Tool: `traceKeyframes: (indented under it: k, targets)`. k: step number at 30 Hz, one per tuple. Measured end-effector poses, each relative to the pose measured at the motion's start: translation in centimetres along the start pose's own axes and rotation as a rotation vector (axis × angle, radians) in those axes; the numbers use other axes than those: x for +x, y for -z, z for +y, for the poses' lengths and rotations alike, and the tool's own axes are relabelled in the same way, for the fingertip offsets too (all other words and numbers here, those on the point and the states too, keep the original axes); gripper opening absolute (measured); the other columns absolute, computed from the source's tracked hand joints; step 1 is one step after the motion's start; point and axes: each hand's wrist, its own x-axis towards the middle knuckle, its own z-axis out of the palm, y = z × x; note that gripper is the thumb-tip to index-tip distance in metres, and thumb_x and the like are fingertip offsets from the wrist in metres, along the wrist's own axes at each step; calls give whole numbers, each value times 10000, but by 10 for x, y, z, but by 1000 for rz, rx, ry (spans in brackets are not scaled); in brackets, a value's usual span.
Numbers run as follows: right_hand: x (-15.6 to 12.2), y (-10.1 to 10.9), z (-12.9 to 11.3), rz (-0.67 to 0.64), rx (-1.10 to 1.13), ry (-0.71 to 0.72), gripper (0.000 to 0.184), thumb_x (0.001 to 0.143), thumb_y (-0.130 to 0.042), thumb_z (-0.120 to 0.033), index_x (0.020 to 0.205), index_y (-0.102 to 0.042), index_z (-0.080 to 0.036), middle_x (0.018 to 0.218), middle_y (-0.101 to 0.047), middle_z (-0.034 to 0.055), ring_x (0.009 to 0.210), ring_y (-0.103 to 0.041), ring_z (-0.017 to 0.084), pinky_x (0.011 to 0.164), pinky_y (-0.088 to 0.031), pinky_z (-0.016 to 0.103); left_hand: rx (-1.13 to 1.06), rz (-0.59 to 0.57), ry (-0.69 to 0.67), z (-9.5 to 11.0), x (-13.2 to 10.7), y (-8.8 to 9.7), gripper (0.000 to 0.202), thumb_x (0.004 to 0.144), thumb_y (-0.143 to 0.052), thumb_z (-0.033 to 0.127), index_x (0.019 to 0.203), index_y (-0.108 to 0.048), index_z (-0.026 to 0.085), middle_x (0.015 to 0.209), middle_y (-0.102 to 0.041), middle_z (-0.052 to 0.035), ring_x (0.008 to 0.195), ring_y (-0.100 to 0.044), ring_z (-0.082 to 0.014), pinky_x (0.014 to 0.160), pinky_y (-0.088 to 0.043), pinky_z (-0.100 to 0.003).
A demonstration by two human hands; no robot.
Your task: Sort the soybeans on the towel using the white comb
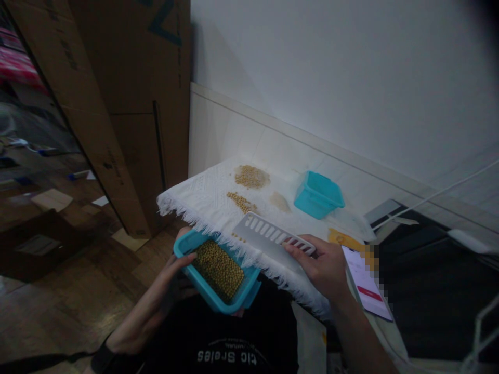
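Observation:
My left hand [173, 275] grips the near left rim of a teal plastic box [249, 288] filled with yellow-green beans [219, 269], held just below the fringed front edge of a white cloth [202, 200]. My right hand [322, 265] is closed on a flat white slotted tray [268, 236], tilted with its far end resting on the cloth above the box. A few loose beans lie by the tray's lower edge. On the cloth farther back sit a round heap of beans [251, 176], a smaller streak of beans [241, 201] and a pale pile of grains [280, 201].
A second, empty teal box [317, 195] stands on the cloth at the back right. A phone with a lit screen [366, 283] and a yellow item [345, 240] lie right of my hand. Tall cardboard boxes [128, 104] stand at the left; a white wall with a cable is behind.

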Motion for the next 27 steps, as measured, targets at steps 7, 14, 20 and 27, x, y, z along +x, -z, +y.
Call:
traceKeyframes:
  k: [7,14,20,27]
  targets:
    - [14,5,16,128,-41,-11,239,871,-779,-441,842,-865,-220,708,-796,24,591,-688,201,558,-527,281,-31,33,42,12,-7,-15,762,862,-841,490,1568,-592,351,1543,-725,-96,1460,-630,-415,1111,-600,-569]
    - [35,8,43,182,-116,-11,313,842,-761,-497,821,-842,-196,677,-771,21,578,-669,204,555,-492,293,-55,40,58,12,-7,-16,743,903,-823,471,1587,-547,381,1665,-618,-59,1576,-506,-377,1118,-602,-531]
    - [39,-3,41,154,-113,-13,319,850,-739,-497,808,-835,-196,670,-764,26,571,-659,199,560,-481,291,-19,26,48,7,-3,-7,752,865,-840,502,1558,-584,361,1609,-669,-100,1528,-559,-410,1114,-597,-561]
    - [38,-4,39,107,-91,22,293,862,-759,-482,814,-842,-205,685,-774,20,583,-670,194,557,-487,278,9,18,3,6,-2,-4,872,786,-886,513,1587,-574,371,1463,-770,-125,1409,-666,-433,1111,-585,-596]
